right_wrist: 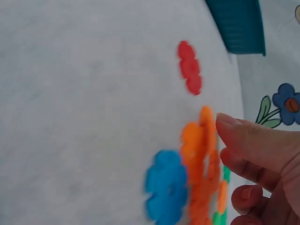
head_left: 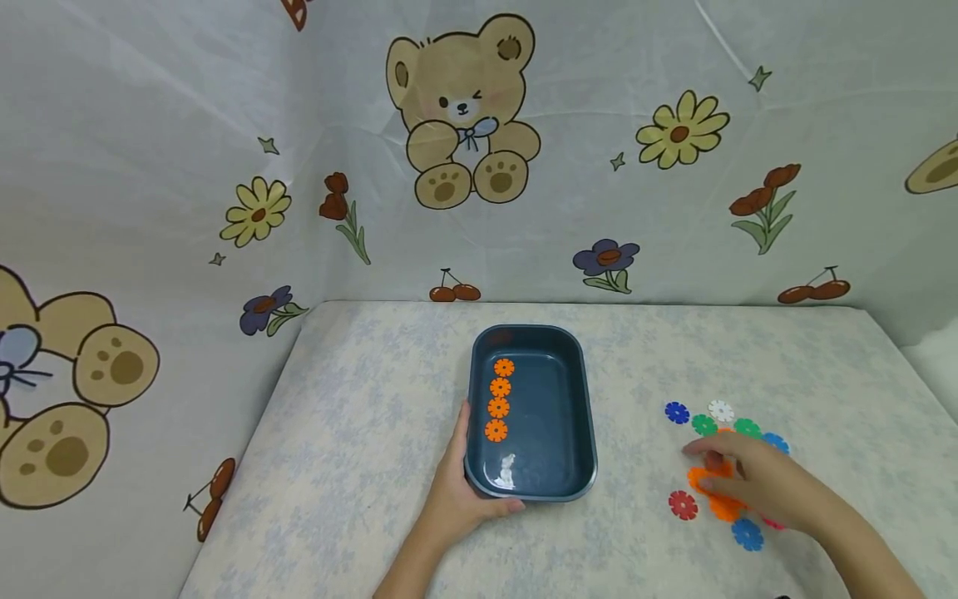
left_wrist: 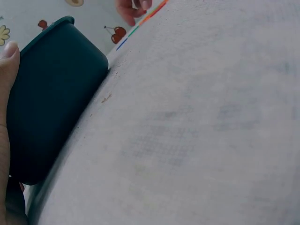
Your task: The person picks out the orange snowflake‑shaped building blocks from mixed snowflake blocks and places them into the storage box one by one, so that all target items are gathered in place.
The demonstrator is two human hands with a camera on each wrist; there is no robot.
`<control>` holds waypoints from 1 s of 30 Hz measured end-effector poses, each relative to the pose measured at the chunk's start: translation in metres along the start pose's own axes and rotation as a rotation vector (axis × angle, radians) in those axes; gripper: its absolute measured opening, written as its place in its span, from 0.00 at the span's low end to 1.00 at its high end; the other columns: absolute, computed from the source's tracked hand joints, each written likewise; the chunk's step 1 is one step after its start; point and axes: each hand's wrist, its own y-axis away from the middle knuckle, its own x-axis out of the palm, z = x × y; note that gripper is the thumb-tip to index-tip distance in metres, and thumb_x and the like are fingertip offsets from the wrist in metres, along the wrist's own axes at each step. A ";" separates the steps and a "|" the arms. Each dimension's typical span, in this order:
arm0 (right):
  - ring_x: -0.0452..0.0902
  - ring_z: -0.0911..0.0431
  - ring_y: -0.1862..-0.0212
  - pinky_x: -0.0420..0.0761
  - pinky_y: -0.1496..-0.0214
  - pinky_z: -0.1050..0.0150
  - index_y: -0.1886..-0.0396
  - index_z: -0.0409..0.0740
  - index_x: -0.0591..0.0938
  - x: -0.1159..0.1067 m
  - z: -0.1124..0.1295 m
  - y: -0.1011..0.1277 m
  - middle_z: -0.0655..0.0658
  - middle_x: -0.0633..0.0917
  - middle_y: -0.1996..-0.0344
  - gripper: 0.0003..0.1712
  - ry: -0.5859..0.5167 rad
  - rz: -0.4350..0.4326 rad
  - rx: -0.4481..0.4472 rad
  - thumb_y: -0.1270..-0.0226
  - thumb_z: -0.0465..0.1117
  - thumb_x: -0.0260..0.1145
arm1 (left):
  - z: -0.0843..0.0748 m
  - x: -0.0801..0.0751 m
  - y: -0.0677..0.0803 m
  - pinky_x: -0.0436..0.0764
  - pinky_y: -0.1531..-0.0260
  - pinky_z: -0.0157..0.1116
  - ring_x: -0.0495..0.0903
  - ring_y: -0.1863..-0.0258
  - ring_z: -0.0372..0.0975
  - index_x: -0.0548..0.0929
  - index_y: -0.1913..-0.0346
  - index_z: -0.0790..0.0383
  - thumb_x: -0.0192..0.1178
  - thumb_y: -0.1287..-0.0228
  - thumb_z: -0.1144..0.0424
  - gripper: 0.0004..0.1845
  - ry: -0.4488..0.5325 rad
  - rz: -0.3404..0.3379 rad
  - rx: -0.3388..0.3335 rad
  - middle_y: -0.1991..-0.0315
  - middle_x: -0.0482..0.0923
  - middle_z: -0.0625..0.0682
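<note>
A dark blue-green rectangular tray point(head_left: 550, 416) stands on the table, with several orange notched discs point(head_left: 498, 408) in a line along its left inside. My left hand point(head_left: 460, 499) holds the tray's near left corner, fingers along the left side and thumb at the front. In the left wrist view part of that hand point(left_wrist: 5, 89) lies against the tray's outer wall point(left_wrist: 56, 93). My right hand point(head_left: 763, 482) is over a pile of orange notched discs point(head_left: 724, 507), thumb and forefinger apart. In the right wrist view its thumb is beside the orange discs point(right_wrist: 199, 164); contact is unclear.
Around the pile lie a red disc point(head_left: 683, 505), a dark blue disc point(head_left: 677, 413), a white disc point(head_left: 722, 411), green discs point(head_left: 703, 425) and a lighter blue disc point(head_left: 748, 534). A cloth printed with bears and flowers hangs behind the table point(head_left: 359, 416).
</note>
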 end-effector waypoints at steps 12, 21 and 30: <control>0.66 0.64 0.70 0.69 0.72 0.70 0.54 0.51 0.80 0.008 -0.013 0.004 0.50 0.72 0.69 0.14 -0.023 0.021 0.075 0.37 0.43 0.72 | 0.000 0.000 0.000 0.54 0.26 0.59 0.44 0.20 0.40 0.39 0.19 0.41 0.85 0.66 0.54 0.75 -0.002 -0.006 -0.004 0.20 0.40 0.34; 0.69 0.60 0.74 0.71 0.75 0.70 0.53 0.48 0.77 0.003 -0.016 0.004 0.49 0.75 0.67 0.14 -0.125 0.074 0.053 0.34 0.46 0.69 | 0.000 0.000 0.000 0.54 0.26 0.58 0.44 0.20 0.39 0.39 0.20 0.40 0.85 0.66 0.52 0.75 0.001 -0.004 -0.013 0.20 0.40 0.33; 0.75 0.55 0.69 0.78 0.71 0.68 0.38 0.42 0.75 -0.003 -0.007 -0.010 0.41 0.78 0.57 0.20 -0.314 0.037 -0.038 0.27 0.40 0.62 | 0.000 0.000 0.000 0.53 0.26 0.60 0.45 0.20 0.42 0.39 0.19 0.41 0.85 0.67 0.53 0.76 0.006 -0.002 0.000 0.20 0.41 0.36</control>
